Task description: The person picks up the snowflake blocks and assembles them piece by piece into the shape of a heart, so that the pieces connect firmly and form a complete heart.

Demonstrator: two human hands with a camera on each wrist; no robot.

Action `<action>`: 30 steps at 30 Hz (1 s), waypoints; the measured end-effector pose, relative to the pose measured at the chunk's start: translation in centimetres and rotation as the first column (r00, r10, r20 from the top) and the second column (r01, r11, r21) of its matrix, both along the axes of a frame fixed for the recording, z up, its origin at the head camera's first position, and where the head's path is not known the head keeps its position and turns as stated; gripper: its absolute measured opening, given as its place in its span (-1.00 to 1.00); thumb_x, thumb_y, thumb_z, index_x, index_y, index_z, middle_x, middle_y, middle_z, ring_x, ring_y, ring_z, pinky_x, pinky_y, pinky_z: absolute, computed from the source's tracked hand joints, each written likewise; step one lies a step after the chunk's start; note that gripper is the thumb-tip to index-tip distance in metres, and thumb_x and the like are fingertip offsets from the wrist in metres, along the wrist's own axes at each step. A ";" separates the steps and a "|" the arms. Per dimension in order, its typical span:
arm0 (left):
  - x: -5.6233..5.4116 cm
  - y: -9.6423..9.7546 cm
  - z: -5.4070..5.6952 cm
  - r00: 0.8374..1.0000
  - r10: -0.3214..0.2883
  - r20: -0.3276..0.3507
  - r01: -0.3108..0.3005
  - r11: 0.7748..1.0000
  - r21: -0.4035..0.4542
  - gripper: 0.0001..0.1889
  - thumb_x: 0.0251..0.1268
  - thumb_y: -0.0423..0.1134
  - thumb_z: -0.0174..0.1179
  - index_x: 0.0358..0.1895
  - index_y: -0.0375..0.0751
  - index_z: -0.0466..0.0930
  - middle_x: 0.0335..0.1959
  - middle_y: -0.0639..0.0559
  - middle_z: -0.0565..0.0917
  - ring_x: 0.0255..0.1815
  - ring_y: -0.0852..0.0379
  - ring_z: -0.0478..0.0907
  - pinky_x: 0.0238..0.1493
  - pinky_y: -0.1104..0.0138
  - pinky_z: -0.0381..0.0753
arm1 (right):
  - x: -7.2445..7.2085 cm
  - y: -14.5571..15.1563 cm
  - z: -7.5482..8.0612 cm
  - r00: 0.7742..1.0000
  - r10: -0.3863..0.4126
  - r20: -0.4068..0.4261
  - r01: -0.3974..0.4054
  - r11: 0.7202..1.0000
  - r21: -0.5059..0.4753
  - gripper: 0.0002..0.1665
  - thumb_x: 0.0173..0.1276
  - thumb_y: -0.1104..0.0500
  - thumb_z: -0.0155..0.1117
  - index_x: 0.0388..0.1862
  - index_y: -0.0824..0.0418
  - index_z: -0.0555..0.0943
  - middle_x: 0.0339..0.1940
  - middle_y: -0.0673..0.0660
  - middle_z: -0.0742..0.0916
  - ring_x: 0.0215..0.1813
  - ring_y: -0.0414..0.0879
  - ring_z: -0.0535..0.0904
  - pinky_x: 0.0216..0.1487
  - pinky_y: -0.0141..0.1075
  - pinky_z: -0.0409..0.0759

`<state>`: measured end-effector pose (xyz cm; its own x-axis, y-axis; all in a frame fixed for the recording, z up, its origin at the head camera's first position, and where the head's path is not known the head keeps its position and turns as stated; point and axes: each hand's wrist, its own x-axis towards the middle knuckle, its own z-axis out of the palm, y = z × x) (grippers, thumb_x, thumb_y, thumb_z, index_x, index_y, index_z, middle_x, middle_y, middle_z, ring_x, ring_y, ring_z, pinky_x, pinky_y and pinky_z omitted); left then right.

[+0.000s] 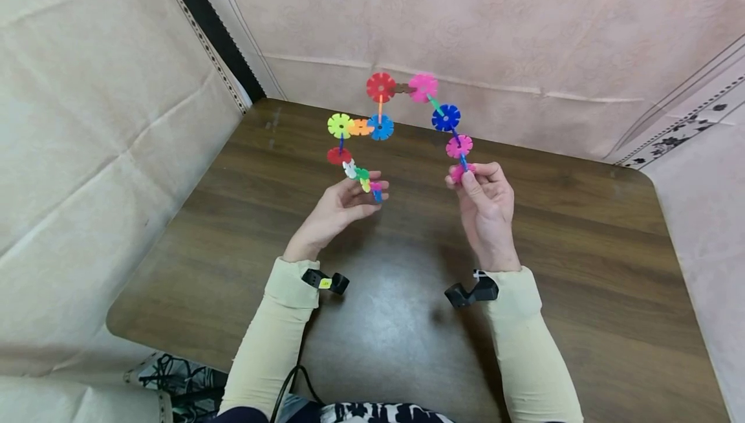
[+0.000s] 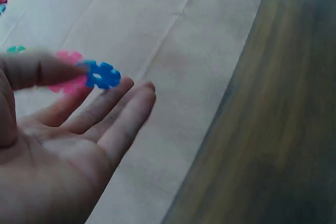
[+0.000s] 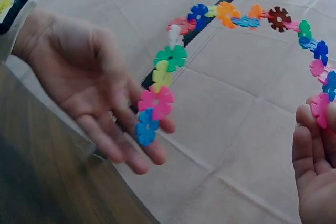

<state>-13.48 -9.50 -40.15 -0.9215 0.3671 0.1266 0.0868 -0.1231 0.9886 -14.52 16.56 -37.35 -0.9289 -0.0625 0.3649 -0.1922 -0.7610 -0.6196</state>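
Note:
A chain of interlocking plastic snowflake discs in many colours arches up between the two hands. My right hand pinches the pink disc at one end between thumb and fingers. At the other end hang a pink disc and a blue disc, close by the fingers of my left hand. That hand's fingers are spread and fairly straight, with the thumb partly covering the pink disc in the left wrist view. Whether they touch the discs I cannot tell.
Beneath the hands lies a brown wooden table. Pale cloth hangs behind and at both sides. Black cables show below the table's left front corner. Each wrist carries a small black camera.

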 end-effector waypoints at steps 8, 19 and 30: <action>-0.3 1.4 1.6 0.988 0.152 -0.039 -0.150 0.987 0.050 -0.60 0.35 -0.32 0.21 0.20 -0.39 0.49 0.04 -0.22 0.62 0.01 -0.18 0.64 0.08 0.17 0.59 | -0.2 -0.6 -1.5 0.999 0.000 0.038 -0.002 0.998 0.059 -0.86 0.35 0.50 0.14 -0.16 0.36 0.53 -0.13 0.33 0.74 -0.17 0.08 0.71 0.05 -0.19 0.62; -0.6 2.7 2.7 0.960 0.260 -0.101 -0.258 0.965 0.034 -0.65 0.32 -0.24 0.25 0.11 -0.31 0.62 0.02 -0.17 0.68 -0.02 -0.03 0.68 0.07 0.22 0.59 | -0.6 -1.6 -3.3 0.999 0.025 0.028 -0.032 0.948 0.317 -0.53 0.31 0.50 0.20 0.22 0.37 0.52 -0.10 0.25 0.74 -0.09 0.09 0.71 0.09 -0.12 0.60; -0.5 4.0 3.4 0.956 0.256 -0.145 -0.275 0.954 -0.124 -0.68 0.34 -0.15 0.24 0.03 -0.29 0.68 -0.02 -0.01 0.71 -0.18 0.06 0.70 -0.11 0.12 0.67 | -0.5 -2.4 -3.5 0.994 -0.103 0.031 0.064 0.798 0.599 -0.67 0.23 0.31 0.40 -0.05 0.44 0.62 -0.18 0.18 0.76 -0.17 0.02 0.69 -0.06 -0.23 0.66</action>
<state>-14.01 -5.49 -36.73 -0.9680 0.1337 0.2123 0.2218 0.0612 0.9732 -15.05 14.19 -40.89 -0.9592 -0.1708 0.2255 -0.1859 -0.2202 -0.9576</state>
